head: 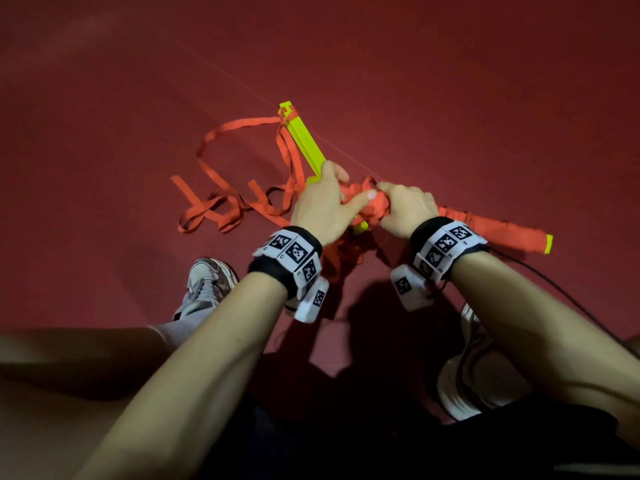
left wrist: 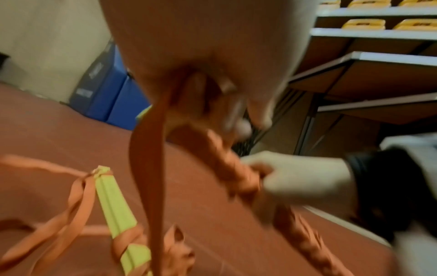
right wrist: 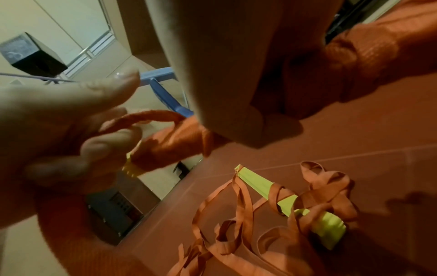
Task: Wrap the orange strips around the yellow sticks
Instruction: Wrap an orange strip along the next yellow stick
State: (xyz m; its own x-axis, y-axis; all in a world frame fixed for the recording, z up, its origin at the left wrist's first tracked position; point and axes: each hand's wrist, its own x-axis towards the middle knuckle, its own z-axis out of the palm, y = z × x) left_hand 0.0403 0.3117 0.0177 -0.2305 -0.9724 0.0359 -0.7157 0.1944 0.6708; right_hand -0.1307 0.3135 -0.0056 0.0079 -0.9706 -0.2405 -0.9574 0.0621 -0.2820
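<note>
One yellow stick, wound nearly end to end in orange strip (head: 485,226), is held just above the red floor, its bare tip (head: 548,244) pointing right. My right hand (head: 398,206) grips this wrapped stick (left wrist: 236,168) near its left end. My left hand (head: 343,195) sits right beside it and pinches the free run of orange strip (left wrist: 146,149), which hangs down from its fingers. In the right wrist view the stick's other yellow end (right wrist: 131,166) shows by my left-hand fingers (right wrist: 106,140). A second yellow stick (head: 304,140) lies on the floor beyond my hands, with strip tied at its far end.
Loose orange strips (head: 221,202) lie tangled on the floor to the left. My shoes (head: 207,282) (head: 478,368) are near my arms, and a black cable (head: 554,289) trails off my right wrist. Shelves (left wrist: 378,56) and blue boxes (left wrist: 111,93) stand at the room's edge.
</note>
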